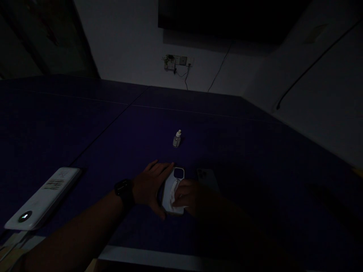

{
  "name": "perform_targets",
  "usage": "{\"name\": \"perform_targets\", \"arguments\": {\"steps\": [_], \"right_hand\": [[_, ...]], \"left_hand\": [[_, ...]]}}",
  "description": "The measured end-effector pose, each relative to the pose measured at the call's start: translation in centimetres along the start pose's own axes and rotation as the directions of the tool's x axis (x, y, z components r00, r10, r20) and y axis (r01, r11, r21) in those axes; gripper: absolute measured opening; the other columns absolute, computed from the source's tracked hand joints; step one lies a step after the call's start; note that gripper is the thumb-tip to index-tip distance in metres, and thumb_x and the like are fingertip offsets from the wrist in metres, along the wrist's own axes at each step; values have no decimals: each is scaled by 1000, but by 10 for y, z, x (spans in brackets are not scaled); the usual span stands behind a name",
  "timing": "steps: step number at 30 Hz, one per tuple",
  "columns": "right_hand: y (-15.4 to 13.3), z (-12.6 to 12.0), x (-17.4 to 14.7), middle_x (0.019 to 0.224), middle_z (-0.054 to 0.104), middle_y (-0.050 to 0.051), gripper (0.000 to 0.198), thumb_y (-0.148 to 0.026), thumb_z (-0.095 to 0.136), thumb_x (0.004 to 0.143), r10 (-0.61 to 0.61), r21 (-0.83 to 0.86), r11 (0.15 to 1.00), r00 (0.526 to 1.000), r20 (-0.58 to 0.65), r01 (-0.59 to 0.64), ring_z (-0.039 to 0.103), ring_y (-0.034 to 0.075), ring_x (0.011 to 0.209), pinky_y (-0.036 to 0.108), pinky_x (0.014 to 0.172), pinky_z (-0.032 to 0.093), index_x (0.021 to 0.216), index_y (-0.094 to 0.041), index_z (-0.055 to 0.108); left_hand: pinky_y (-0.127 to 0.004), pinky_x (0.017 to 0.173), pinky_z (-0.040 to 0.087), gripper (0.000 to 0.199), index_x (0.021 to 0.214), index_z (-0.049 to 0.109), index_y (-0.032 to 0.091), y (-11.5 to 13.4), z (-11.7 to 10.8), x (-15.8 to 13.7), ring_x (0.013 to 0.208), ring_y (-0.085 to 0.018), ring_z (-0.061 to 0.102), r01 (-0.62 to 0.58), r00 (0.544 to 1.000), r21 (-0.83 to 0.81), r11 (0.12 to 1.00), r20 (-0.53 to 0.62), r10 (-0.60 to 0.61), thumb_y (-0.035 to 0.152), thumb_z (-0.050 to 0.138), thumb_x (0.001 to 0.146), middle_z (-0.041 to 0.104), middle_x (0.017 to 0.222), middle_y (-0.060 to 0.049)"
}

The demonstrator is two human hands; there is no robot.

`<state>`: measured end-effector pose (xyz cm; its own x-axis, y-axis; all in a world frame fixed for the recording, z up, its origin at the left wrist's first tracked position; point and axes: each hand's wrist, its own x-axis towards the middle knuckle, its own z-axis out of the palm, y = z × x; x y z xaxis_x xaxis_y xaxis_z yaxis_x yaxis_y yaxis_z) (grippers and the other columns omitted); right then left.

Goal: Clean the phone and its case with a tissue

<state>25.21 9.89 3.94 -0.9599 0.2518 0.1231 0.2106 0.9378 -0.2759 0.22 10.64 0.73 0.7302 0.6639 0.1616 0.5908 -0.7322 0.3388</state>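
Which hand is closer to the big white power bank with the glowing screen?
Left. The left hand lies to the right of the power bank, beside the phone case; the right hand is farther right, holding a white tissue or cloth on the case.

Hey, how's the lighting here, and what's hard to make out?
Head view: very dim; the right hand fades into shadow toward the wrist, the phone beside it is barely visible, while the white case and the lit display on the power bank stand out.
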Motion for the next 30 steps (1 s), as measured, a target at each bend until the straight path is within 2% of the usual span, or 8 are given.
{"name": "perform_targets", "arguments": {"steps": [3,9,13,19,22,25,27,30], "right_hand": [[3,-1,-1,100,76,7,30,-4,57,86,37,-37,999,999,-5,-37,64,20,96,35,90,47,99,-21,79],[-11,8,6,109,75,3,26,-11,60,93,-49,-13,999,998,-28,48,60,21,102,35,92,45,111,-22,75],[-14,15,12,111,73,3,24,-16,59,97,-3,-50,999,997,-78,-1,59,21,103,36,91,44,114,-23,73],[-8,10,7,101,75,4,20,-11,61,94,-1,-77,997,1000,-21,-1,61,19,95,34,88,46,102,-21,77],[-12,12,8,108,74,2,21,-15,60,97,-26,-58,998,999,-32,24,60,20,100,35,89,45,109,-24,74],[-10,16,9,111,74,3,23,-19,58,99,26,-64,997,996,-88,-32,59,21,102,36,89,45,116,-24,73],[-6,17,8,106,74,5,23,-17,58,98,58,-77,995,994,-94,-65,60,21,98,35,87,46,113,-23,74],[-5,15,7,101,75,4,21,-13,60,95,6,-81,997,999,-45,-9,61,20,94,34,85,46,104,-22,77]], "left_hand": [[-67,119,12,154,162,5,16,1,-1,1,140,-48,40,6,1000,-8,1000,3,-6,92,72,46,36,158,-27],[-67,120,11,155,162,6,15,1,-2,1,140,-49,40,17,1000,-11,1000,8,-16,92,73,46,36,158,-27],[-67,120,11,154,162,5,17,1,-2,1,140,-47,40,10,1000,-8,1000,-8,-11,91,73,46,37,157,-26],[-67,119,13,154,162,5,16,2,-3,1,140,-48,40,8,1000,-11,1000,14,-8,92,73,46,36,157,-27],[-66,119,12,155,162,6,15,1,-2,2,139,-49,41,11,1000,-10,1000,1,-11,92,72,45,36,157,-27],[-64,120,12,154,162,4,17,0,-1,1,140,-48,40,3,1000,-5,1000,-7,-3,92,72,46,36,158,-26],[-64,120,12,153,162,4,17,0,-1,1,140,-48,40,2,1000,-4,1000,-8,-2,92,72,47,37,157,-26],[-65,119,12,153,162,3,17,0,0,0,140,-48,40,1,1000,-3,1000,-6,-1,92,71,48,36,157,-26]]}}
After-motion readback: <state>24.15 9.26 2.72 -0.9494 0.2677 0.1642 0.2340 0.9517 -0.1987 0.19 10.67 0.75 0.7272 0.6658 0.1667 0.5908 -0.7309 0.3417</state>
